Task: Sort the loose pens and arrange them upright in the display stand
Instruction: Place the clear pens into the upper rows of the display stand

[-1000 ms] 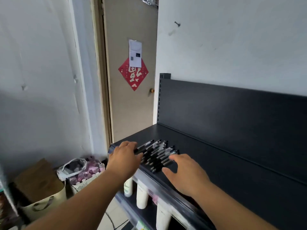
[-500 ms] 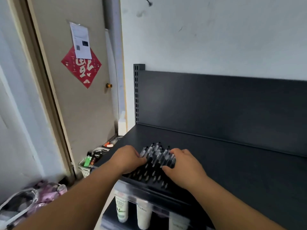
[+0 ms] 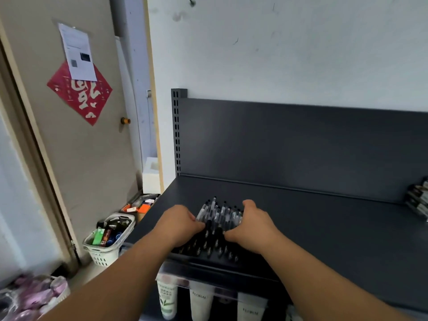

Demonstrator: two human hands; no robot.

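Pens (image 3: 218, 215), a bundle of black and clear ones, lie flat side by side on a dark grey shelf (image 3: 324, 230). They are close to its front edge, with their far ends pointing toward the back panel (image 3: 301, 140). We look down from head height along two bare forearms that reach in from the bottom of the view.

The left hand (image 3: 178, 224) sits against the left side of the bundle, fingers bent, their tips pressed on the outermost pens. The right hand (image 3: 253, 225) mirrors it on the right side, fingers curled over the edge of the bundle and thumb angled inward along the near part. Between them the two hands hold the pens squeezed together in one block.

A stack of dark and pale items (image 3: 419, 199) sits at the far right of the shelf, cut off by the frame and too blurred for us to name.

Under the shelf we see white tubes (image 3: 200, 304) standing in a row behind a clear rail. To the left is a beige door (image 3: 97, 170) carrying a red diamond decoration (image 3: 80, 96), with a white printed sheet (image 3: 77, 52) pinned over its top corner.

On the floor by the door stands a white basket (image 3: 102, 257) holding bottles and packets. A bag of pinkish items (image 3: 34, 300) blurs into the bottom left corner. Above the shelf rises a plain white wall (image 3: 278, 54).
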